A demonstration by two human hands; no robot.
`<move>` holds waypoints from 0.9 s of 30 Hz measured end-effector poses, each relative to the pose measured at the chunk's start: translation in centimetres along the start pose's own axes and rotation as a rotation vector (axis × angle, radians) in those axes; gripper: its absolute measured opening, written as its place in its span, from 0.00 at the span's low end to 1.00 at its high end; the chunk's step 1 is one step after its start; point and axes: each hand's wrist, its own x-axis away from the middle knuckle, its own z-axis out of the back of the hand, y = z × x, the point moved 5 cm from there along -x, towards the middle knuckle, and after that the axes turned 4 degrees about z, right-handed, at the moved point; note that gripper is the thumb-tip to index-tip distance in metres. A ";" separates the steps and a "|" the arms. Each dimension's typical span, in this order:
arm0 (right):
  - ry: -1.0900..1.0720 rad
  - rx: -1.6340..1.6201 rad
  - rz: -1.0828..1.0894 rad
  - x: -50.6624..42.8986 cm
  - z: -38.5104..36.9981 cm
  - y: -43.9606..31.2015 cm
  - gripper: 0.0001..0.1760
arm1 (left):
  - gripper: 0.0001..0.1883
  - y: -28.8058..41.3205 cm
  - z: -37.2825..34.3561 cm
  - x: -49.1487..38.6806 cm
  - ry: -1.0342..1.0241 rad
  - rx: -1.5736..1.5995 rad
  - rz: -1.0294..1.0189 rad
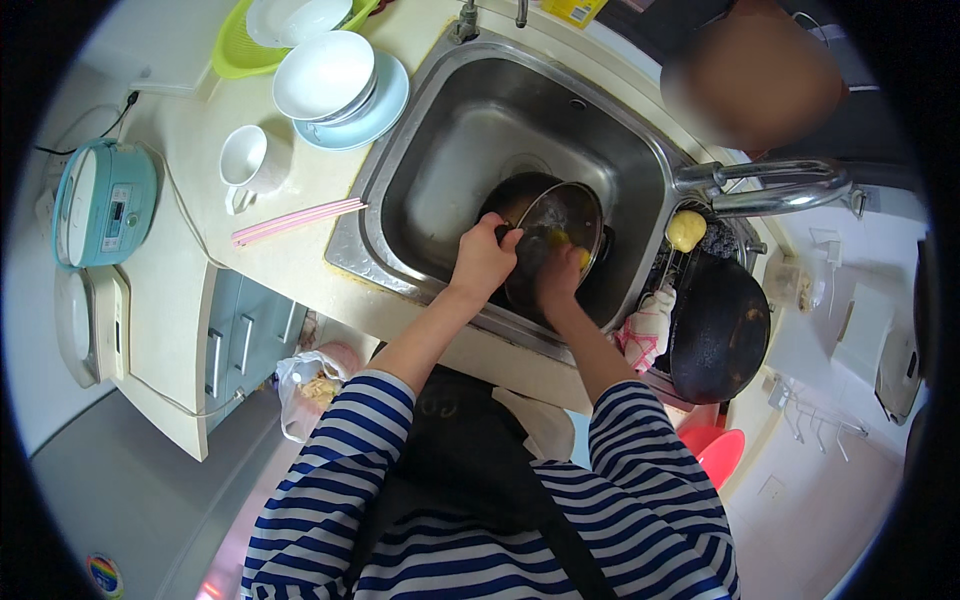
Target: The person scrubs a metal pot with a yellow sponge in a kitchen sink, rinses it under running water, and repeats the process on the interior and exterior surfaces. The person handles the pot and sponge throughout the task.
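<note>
My left hand [486,253] grips the dark knob of a glass pot lid [562,210], which is tilted over a dark pan [517,196] in the stainless steel sink [480,127]. Against the lid's inner side is my right hand [561,274], blurred, closed around a yellow sponge [583,259]. Part of the pan is hidden by the lid and both hands.
Left of the sink are stacked bowls [324,75], a white mug [246,159] and pink chopsticks [296,223]. A chrome faucet [780,187] extends at the right, above a black wok [720,330], a checked cloth [646,326] and a yellow sponge-like item [686,230].
</note>
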 end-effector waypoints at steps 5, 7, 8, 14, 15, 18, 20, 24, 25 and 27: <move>0.223 0.156 -0.047 0.1 0.5 -0.2 0.22 | 0.16 -0.1 -0.2 0.0 0.030 0.029 -0.032; 0.346 0.197 -0.104 0.6 1.1 0.1 0.20 | 0.16 0.0 -0.2 0.2 0.054 0.006 -0.053; 0.369 0.114 -0.142 0.8 1.3 0.6 0.20 | 0.16 -0.1 -0.3 0.2 0.038 -0.018 -0.032; 0.120 -0.180 -0.075 1.4 1.1 1.4 0.20 | 0.16 0.0 -0.1 0.4 0.065 -0.005 -0.068; 0.175 -0.075 -0.097 1.5 1.7 1.5 0.19 | 0.16 0.0 -0.2 0.7 0.042 -0.003 -0.059; 0.214 0.034 -0.104 1.5 2.4 1.4 0.18 | 0.17 0.1 -0.3 0.8 0.008 0.017 -0.011; 0.288 -0.021 -0.164 1.4 2.8 1.6 0.17 | 0.18 0.0 -0.3 1.0 -0.003 0.002 0.025; -0.145 -0.585 -0.277 0.6 -0.2 1.6 0.17 | 0.18 0.1 -0.1 0.7 0.056 -0.006 -0.024; -0.104 -0.454 -0.234 0.5 0.0 1.5 0.17 | 0.18 0.0 -0.1 0.5 0.067 -0.002 -0.038; -0.192 -0.296 -0.036 0.1 -0.3 0.6 0.17 | 0.18 -0.1 -0.3 0.6 0.065 -0.003 -0.036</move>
